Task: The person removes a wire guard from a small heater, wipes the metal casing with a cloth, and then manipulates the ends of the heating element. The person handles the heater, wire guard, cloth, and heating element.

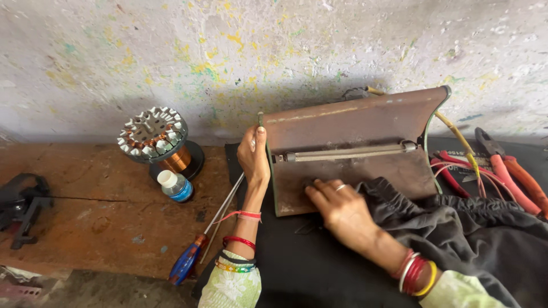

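A brown curved metal casing (365, 122) with a grey rod (348, 154) across it lies on a black mat (308, 268). My left hand (253, 159) grips the casing's left edge, thumb up along the rim. My right hand (337, 208), with a ring, rests fingers-down on the casing's lower flat part, holding nothing. Black cloth (474, 234) lies bunched over my right forearm and the casing's lower right corner.
A copper-wound motor stator (154, 140) and a small white-capped bottle (174, 185) stand on the wooden bench (97, 211). A blue-and-red screwdriver (197, 248) lies by my left arm. Red-handled pliers (508, 168) and wires lie right. A black tool (23, 205) sits far left.
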A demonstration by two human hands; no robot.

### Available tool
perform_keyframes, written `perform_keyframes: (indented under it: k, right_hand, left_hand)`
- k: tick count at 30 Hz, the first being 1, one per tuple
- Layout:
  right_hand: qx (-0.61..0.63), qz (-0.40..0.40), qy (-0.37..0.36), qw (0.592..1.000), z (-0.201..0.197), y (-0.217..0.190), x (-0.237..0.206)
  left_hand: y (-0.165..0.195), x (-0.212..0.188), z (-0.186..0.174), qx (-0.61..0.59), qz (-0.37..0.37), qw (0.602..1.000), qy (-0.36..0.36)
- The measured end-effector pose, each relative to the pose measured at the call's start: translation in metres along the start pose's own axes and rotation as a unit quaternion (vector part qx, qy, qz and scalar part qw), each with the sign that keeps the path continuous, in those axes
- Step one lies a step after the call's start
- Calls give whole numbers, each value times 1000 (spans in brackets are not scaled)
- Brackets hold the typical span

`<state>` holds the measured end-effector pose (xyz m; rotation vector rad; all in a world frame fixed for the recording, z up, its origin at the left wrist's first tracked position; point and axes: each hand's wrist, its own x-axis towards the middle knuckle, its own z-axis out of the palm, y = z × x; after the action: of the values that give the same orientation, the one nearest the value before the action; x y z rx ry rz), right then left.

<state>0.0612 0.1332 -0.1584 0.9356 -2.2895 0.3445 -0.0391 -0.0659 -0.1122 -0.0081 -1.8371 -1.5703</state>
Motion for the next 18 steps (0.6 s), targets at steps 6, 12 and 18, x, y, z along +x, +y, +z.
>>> perform_keyframes:
  k: [6, 12, 18]
  right_hand:
    - [-73, 108, -11, 991, -44, 62, -32]
    - [-174, 277, -96, 940, -83, 138, -65]
    - [-209, 363, -89, 904, -92, 167, -66]
  left_hand:
    - [-3, 0, -2, -2, -12, 1000, -8]
    - [-3, 1, 1, 21, -15, 1000, -4]
    - [3, 3, -2, -23, -31, 999, -25]
